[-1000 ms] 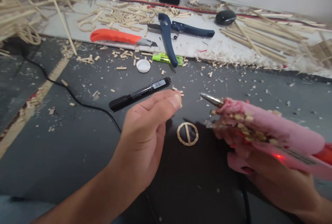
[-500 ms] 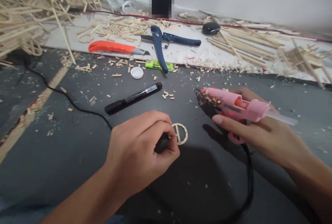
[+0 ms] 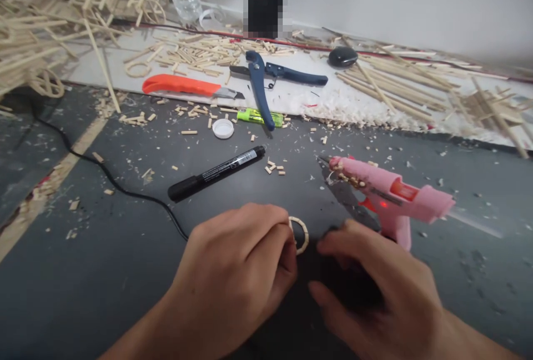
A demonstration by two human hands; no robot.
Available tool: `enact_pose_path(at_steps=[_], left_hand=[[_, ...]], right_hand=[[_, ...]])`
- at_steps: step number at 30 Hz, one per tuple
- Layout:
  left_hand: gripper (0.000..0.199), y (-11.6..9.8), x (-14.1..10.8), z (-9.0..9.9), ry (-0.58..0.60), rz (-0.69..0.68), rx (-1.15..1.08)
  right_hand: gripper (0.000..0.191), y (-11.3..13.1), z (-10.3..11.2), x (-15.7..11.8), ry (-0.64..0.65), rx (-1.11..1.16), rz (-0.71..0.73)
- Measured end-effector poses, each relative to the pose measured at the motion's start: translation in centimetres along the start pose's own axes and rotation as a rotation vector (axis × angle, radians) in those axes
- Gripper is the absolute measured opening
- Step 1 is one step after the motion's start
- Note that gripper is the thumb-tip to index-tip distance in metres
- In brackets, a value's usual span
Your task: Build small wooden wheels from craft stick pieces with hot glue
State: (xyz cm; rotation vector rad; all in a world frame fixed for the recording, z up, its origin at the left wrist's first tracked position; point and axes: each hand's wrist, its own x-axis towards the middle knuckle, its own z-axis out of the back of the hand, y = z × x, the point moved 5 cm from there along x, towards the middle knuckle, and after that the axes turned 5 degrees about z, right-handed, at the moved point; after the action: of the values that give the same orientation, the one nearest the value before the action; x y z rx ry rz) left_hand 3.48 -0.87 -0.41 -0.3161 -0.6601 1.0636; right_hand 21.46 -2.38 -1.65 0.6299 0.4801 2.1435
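My left hand [image 3: 237,271] is closed in a pinch at the left side of a small ring of short wooden pieces [image 3: 305,235], and its fingers hide part of that ring. Just right of the ring, my right hand [image 3: 375,282] has its thumb and fingers apart with nothing between them. Beyond my right hand lies a pink glue gun [image 3: 393,196], its red light on, nozzle pointing left and a clear glue stick out of its back.
A black marker [image 3: 216,173], a white cap [image 3: 222,128], a green lighter [image 3: 254,117], a blue cutter [image 3: 260,88] and an orange knife [image 3: 181,85] lie farther back. Wooden sticks [image 3: 383,82] and wooden models [image 3: 37,21] line the back. A black cable [image 3: 125,189] runs at left.
My right hand has let go of the glue gun and moved left toward the ring. The gun now rests on the table. My left hand still pinches the ring.
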Motion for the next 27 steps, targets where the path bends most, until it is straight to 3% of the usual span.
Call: enact_pose_path(at_steps=[3, 8, 16, 27], left_hand=[[0.016, -0.1, 0.0, 0.1, -0.012, -0.016, 0.037], [0.015, 0.0, 0.0, -0.3, 0.02, -0.014, 0.038], [0.016, 0.2, 0.2, -0.3, 0.083, 0.005, 0.042], [0.019, 0.2, 0.1, -0.5, 0.086, 0.003, 0.072]], right_hand=[[0.035, 0.1, -1.2, 2.1, 0.033, 0.018, -0.006], [0.043, 0.0, -1.6, 2.9, 0.066, 0.033, -0.004], [0.027, 0.2, -1.8, 3.3, 0.077, 0.03, -0.046], [0.018, 0.0, -1.7, 3.5, 0.09, 0.03, -0.056]])
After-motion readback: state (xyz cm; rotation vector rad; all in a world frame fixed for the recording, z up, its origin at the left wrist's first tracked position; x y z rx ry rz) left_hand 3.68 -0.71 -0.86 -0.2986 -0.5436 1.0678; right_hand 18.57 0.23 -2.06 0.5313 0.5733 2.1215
